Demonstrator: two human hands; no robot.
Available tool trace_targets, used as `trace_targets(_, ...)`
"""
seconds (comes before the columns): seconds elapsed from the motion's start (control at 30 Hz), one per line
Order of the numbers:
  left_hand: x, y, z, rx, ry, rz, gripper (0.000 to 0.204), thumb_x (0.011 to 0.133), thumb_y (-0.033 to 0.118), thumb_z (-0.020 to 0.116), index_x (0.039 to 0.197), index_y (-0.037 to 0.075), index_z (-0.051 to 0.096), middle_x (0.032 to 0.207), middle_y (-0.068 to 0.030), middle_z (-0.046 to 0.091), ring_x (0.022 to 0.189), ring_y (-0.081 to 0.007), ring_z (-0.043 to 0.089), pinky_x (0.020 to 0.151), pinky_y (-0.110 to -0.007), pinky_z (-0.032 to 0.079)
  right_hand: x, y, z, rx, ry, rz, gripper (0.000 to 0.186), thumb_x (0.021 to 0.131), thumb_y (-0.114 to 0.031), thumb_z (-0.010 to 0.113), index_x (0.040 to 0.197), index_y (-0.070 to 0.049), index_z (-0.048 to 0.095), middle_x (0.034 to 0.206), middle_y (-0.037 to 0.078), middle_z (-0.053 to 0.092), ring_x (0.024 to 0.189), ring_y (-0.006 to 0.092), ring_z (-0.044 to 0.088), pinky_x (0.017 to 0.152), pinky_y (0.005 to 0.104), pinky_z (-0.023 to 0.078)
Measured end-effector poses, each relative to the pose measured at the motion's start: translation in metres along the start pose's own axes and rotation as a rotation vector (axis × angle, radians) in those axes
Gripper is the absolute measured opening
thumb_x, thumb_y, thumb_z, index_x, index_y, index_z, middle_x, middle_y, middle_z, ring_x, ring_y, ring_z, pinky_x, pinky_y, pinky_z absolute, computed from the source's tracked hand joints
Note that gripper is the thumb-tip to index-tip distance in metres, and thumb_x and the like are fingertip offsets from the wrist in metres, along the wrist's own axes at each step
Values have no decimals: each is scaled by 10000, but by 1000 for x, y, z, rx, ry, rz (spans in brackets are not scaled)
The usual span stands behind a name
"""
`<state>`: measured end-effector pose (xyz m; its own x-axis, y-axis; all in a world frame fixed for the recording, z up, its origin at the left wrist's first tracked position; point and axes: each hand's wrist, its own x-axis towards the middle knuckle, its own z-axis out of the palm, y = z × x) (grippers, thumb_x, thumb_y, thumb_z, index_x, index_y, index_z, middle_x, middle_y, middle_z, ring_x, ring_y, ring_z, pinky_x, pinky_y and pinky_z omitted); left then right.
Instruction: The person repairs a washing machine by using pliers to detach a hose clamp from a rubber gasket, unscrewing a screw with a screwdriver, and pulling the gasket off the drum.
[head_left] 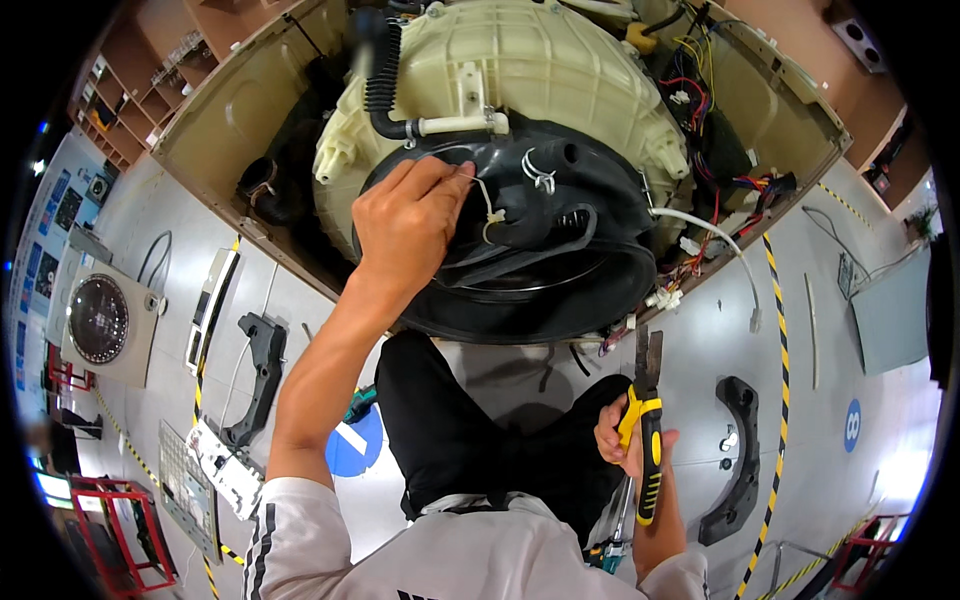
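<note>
My left hand (pixel 408 212) pinches the end of a thin white cable tie (pixel 489 205), which loops round a stub on the black rubber door seal (pixel 590 230) of an opened washing machine. The seal lies over the front of the cream plastic tub (pixel 560 60). Low on the right, above my thigh, my right hand (pixel 620 440) is closed round yellow and black pliers (pixel 649 430), their jaws pointing up and away from the seal. A wire spring clip (pixel 538 172) sits on a black hose stub near the cable tie. Below my right hand shows a thin metal shaft (pixel 622 510).
The beige cabinet (pixel 240 110) surrounds the tub. Loose wires (pixel 700 110) and a grey hose (pixel 722 236) hang at its right. Dark curved counterweights lie on the floor, left (pixel 258 375) and right (pixel 737 455). A circuit board (pixel 225 465) and another washer (pixel 112 318) are at left.
</note>
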<state>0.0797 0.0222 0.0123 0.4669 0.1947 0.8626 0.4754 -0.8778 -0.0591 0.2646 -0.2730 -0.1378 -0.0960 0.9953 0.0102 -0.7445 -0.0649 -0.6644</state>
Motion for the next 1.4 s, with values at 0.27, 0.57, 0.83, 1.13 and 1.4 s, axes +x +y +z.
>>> trace_targets(0.27, -6, 2, -1, -53, 40, -49, 237, 706, 64, 765, 930, 49, 692, 864, -49, 637, 763, -233, 615, 635, -337, 503, 2, -9, 32, -130, 124, -75, 1180, 442, -802, 740, 1246, 5, 429, 803, 23, 499, 602, 55, 474, 497, 173, 393)
trace_targets(0.57, -7, -3, 9, -164, 78, -53, 216, 709, 10, 736, 917, 21, 679, 834, -71, 631, 733, -260, 600, 635, -358, 493, 19, 7, 39, 141, -136, -108, 910, 529, -658, 806, 1136, -73, 464, 771, 15, 448, 563, 68, 409, 479, 197, 353)
trace_targets(0.83, -10, -2, 0, -132, 33, 51, 161, 717, -4, 739, 875, 14, 709, 777, -54, 607, 671, -226, 564, 587, -334, 476, 22, 4, 43, 82, -186, -132, 781, 618, -678, 763, 1039, -106, 439, 734, 28, 414, 532, 92, 384, 445, 215, 310)
trace_targets(1.13, 12, -1, -19, -160, -142, 19, 228, 732, -3, 734, 957, 11, 697, 855, -90, 614, 756, -268, 598, 672, -334, 498, 4, 22, 22, 273, -241, -125, 856, 551, -557, 884, 1110, -52, 479, 863, 60, 508, 631, 74, 448, 526, 194, 370)
trace_targets(1.4, 0, 20, -38, -641, -274, -425, 372, 1048, 169, 329, 1221, -67, 558, 1043, -117, 686, 1014, -201, 623, 989, -330, 409, -2, 4, 25, 199, -184, -169, 1174, 333, -747, 795, 1241, -85, 453, 972, 84, 538, 728, 134, 538, 513, 217, 380)
